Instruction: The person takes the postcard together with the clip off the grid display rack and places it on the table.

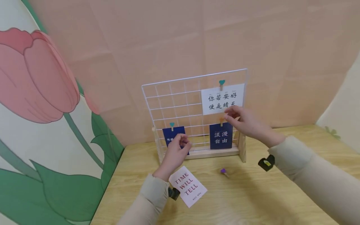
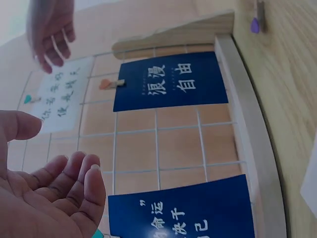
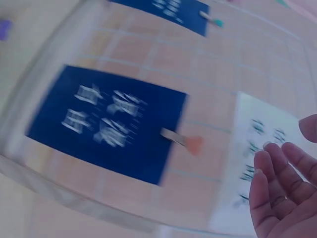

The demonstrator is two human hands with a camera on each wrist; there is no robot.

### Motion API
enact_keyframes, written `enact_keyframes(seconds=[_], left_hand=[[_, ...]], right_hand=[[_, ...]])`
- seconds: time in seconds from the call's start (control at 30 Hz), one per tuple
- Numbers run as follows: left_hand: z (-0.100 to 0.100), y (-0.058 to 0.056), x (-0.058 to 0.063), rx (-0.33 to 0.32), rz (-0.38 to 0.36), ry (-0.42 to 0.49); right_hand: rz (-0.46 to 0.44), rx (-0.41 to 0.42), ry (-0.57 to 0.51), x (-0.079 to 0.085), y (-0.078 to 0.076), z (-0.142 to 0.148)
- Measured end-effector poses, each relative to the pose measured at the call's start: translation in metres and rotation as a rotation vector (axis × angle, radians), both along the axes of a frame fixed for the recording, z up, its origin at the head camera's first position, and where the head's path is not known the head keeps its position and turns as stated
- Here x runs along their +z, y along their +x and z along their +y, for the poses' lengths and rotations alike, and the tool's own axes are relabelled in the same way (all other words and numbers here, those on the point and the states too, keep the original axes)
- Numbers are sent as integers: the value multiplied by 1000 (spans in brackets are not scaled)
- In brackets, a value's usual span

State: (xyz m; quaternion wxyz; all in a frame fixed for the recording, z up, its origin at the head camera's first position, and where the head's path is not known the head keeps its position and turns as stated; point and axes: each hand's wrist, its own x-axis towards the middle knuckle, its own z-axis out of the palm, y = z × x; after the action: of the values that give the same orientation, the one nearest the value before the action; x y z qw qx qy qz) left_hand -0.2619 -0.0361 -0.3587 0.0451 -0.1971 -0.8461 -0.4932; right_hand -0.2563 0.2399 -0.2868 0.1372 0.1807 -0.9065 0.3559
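Observation:
A white wire grid panel [image 1: 180, 106] stands in a wooden base [image 1: 213, 153]. A white card [image 1: 209, 97] with black lettering hangs at its upper right from a teal heart clip [image 1: 222, 82]. Below it, a blue card [image 1: 221, 142] hangs from an orange heart clip [image 2: 106, 84]. Another blue card [image 2: 188, 208] hangs at lower left from a teal clip [image 1: 172, 125]. My right hand [image 1: 247, 123] hovers before the white card's lower edge, fingers loosely bent around nothing. In front of the lower left card, my left hand [image 1: 177, 151] is held palm up, likewise without anything in it.
A white card [image 1: 189, 187] with red lettering lies on the wooden table [image 1: 247, 200], partly behind the left wrist strap. To its right lies a purple heart clip [image 1: 224, 171]. A peach backdrop [image 1: 157, 37] rises behind, beside a tulip-patterned wall [image 1: 50, 75].

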Motion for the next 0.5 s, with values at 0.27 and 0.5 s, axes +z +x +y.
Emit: enact_keyframes(seconds=[0.27, 0.5], left_hand=[[15, -12, 12, -6, -25, -10], [31, -21, 25, -27, -49, -2]], right_hand=[[75, -76, 73, 37, -6, 3], [93, -157, 112, 55, -14, 7]])
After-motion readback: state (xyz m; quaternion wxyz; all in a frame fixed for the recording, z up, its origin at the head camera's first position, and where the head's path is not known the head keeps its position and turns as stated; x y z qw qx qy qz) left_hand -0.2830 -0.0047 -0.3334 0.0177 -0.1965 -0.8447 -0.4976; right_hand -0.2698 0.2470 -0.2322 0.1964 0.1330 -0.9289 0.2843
